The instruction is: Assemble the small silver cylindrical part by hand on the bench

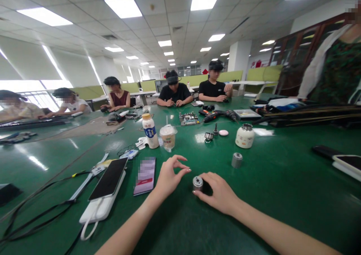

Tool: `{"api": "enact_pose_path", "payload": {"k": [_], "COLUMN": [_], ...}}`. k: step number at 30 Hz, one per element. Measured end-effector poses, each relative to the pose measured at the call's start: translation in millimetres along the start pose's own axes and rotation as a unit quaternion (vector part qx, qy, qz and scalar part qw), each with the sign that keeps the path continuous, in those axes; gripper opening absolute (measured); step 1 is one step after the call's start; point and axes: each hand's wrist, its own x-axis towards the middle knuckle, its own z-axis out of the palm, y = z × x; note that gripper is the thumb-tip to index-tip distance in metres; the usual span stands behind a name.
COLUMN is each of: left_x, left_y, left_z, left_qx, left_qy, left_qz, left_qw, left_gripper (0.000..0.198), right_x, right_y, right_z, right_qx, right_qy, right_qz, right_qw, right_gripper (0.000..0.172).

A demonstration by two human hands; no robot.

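My right hand (218,192) grips a small silver metal cylinder (197,183) between thumb and fingers; its round top with small holes faces up. To the left of it, my left hand (171,175) hovers with thumb and fingers curved and their tips apart, and I see nothing between them. A similar metal cylinder (237,160) stands on the green table (180,225), farther back to the right. Beyond that are a shiny ring-shaped metal part (208,137), a dark stepped shaft (216,129) and a pale pink disc (223,133).
Left of my hands lie a phone with a lit screen (144,176) and a dark phone (109,179) on a white power bank with cables. A milk bottle (150,131), a drink cup (168,136), a white flask (244,137), a circuit board (188,119) and a power drill (221,115) stand farther back. Several people sit around.
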Motion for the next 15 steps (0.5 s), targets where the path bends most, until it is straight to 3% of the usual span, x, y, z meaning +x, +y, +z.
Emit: {"api": "enact_pose_path", "payload": {"k": [4,8,12,15], "left_x": [-3,-7,-5,-3], "left_y": [-23,-33,-28,-10], "left_z": [1.6,4.0,4.0,3.4], "left_qx": [0.092,0.105,0.058,-0.036], "left_qy": [-0.043,-0.053,-0.04,-0.025], "left_qz": [-0.003,-0.006,-0.026,-0.032], "left_qw": [0.995,0.993,0.997,0.999], "left_gripper": [0.026,0.032,0.032,0.028], "right_x": [0,1,1,1], "right_y": [-1,-3,-3,-2], "right_z": [-1,-3,-3,-1], "right_qx": [0.0,-0.007,-0.008,-0.005], "right_qy": [-0.002,-0.008,-0.01,-0.006], "right_qz": [0.004,0.005,0.003,0.0], "right_qw": [1.0,1.0,1.0,1.0], "right_gripper": [0.026,0.026,0.026,0.027]}}
